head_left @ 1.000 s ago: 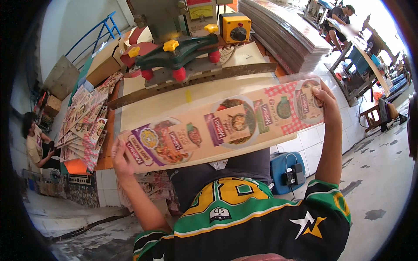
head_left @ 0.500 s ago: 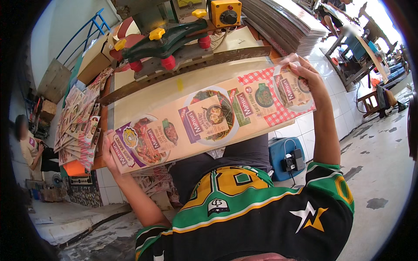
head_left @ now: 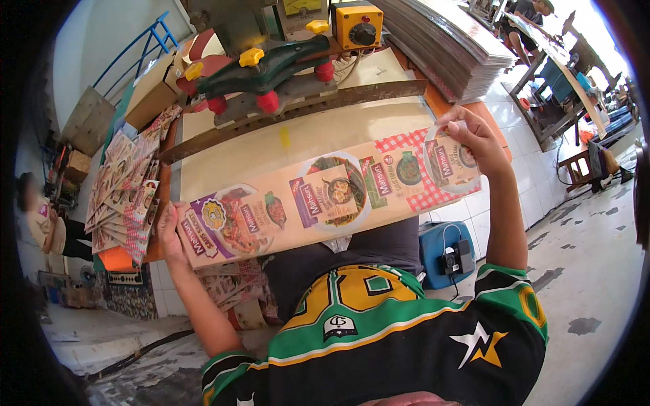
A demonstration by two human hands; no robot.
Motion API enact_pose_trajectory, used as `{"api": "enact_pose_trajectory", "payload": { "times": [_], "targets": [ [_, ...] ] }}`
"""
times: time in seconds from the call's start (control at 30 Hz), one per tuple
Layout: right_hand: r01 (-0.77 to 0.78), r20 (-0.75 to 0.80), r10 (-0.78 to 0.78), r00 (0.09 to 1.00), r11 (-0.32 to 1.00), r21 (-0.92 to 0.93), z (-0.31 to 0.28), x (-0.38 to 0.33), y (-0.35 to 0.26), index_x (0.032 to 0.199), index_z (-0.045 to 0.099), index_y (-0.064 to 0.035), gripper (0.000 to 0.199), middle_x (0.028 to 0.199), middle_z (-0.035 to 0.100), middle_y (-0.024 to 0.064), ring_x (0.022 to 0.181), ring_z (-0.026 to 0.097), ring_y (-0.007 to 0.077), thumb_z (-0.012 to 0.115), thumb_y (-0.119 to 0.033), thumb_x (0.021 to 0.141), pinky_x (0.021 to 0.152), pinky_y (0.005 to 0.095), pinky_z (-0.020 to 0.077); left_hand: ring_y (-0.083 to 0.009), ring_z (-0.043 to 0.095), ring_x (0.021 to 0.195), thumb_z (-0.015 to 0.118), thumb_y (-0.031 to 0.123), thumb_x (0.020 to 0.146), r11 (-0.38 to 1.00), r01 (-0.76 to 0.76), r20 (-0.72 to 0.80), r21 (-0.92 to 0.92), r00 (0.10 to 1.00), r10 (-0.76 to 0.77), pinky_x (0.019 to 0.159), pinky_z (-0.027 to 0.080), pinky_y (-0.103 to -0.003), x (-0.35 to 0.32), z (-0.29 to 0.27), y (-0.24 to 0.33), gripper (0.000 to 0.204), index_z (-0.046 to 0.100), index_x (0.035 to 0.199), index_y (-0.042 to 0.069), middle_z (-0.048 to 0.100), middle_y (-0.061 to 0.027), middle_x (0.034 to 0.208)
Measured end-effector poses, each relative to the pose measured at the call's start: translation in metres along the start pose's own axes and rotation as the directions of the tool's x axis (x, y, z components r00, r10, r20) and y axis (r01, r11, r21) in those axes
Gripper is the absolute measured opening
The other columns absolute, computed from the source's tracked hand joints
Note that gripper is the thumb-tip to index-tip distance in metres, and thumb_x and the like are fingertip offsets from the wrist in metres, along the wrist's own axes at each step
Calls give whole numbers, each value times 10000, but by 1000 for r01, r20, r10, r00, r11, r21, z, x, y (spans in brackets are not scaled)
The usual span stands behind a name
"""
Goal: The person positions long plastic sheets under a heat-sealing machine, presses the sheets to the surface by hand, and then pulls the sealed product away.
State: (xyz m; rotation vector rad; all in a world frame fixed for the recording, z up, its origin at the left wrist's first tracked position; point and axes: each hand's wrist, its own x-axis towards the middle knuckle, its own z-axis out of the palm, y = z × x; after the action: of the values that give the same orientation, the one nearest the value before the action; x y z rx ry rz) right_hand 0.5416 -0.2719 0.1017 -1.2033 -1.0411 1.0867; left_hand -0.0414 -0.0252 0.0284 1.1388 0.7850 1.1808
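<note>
A long printed packaging sheet (head_left: 284,210), with food pictures and a red checked band, is held crosswise above my lap. Its far edge overlaps the pale machine bed. My left hand (head_left: 170,233) is closed on the sheet's left end, thumb along the edge. At the far right corner, my right hand (head_left: 477,142) grips the sheet between bent fingers and thumb. Just beyond the sheet lies a long metal bar (head_left: 298,115). Over that bar stands a machine with a dark green arm (head_left: 277,71), yellow knobs and red cylinders.
Cut printed pieces (head_left: 125,193) are heaped at the left beside a cardboard box (head_left: 152,95). A yellow control box (head_left: 357,27) sits on the machine. Tall stacked sheets (head_left: 453,54) stand at the back right. A blue case (head_left: 443,250) is by my lap. Two people are in the background.
The sheet's right end has come down toward me with my right hand, so the sheet tilts less. My left hand still holds its end, and the view has shifted slightly.
</note>
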Motion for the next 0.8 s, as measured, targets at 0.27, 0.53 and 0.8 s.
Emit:
{"api": "enact_pose_trajectory", "payload": {
  "times": [0.27,0.53,0.8],
  "targets": [
    [188,-40,-228,973,881,-433,-26,4,25,967,688,-18,196,894,676,-21,763,635,45,762,-199,964,637,216,520,-146,668,1001,635,210,1059,938,-309,154,156,946,286,907,523,-285,13,-19,11,260,703,1098,-38,720,-81,1050],
    [-41,-157,-30,987,902,-431,-28,-7,62,1021,710,-18,202,821,658,-23,724,619,53,727,-217,990,587,231,500,-89,647,924,680,169,1032,764,-68,132,641,991,-22,837,503,-250,1,-48,-22,196,720,1007,-21,727,-42,1016],
    [-147,-282,13,959,877,-458,-19,11,90,1160,699,-17,286,757,628,-17,682,543,53,697,-258,1006,600,247,418,-54,617,857,678,163,1024,854,10,7,521,1000,-16,774,474,-211,5,5,-26,335,616,1290,-32,730,-30,956]
  ]
}}
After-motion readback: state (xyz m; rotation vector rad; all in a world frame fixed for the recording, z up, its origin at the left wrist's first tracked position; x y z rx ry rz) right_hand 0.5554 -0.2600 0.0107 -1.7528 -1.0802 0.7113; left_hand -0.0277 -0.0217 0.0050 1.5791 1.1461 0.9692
